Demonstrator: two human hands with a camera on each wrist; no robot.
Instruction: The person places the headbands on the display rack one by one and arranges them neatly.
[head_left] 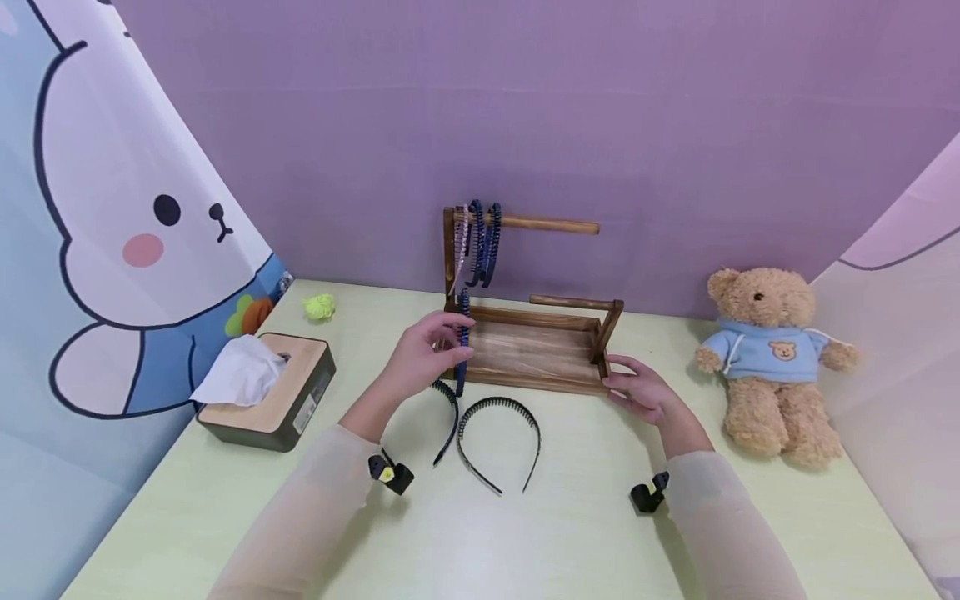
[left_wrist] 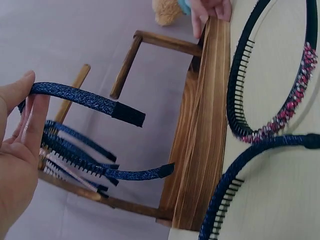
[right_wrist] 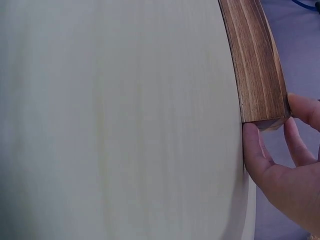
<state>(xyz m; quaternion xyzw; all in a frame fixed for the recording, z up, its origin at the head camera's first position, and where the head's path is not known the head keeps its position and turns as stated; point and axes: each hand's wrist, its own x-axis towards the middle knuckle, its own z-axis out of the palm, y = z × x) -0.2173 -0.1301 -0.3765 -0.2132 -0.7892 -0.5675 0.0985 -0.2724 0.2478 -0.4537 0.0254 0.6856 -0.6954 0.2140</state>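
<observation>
In the head view my left hand (head_left: 422, 354) pinches a glittery dark-blue headband (head_left: 462, 333) between thumb and fingers. This headband (left_wrist: 75, 95) is held with its ends toward the wooden rack in the left wrist view. My right hand (head_left: 643, 389) grips the right end of the wooden rack (head_left: 536, 383), thumb and fingertips on its corner in the right wrist view. From the rack's upper bar (head_left: 555, 224) hang a pink headband (head_left: 460, 242) and two dark-blue toothed headbands (head_left: 491, 246), at its left end.
Before the rack lies a toothed headband with pink beads (left_wrist: 300, 90), beside a dark-blue headband (left_wrist: 235, 170) partly behind my left arm. A tissue box (head_left: 311, 392) and a yellow-green crumpled bundle (head_left: 318, 307) are at left. A teddy bear (head_left: 772, 367) sits at right. The rack's shorter lower bar (head_left: 570, 302) is bare.
</observation>
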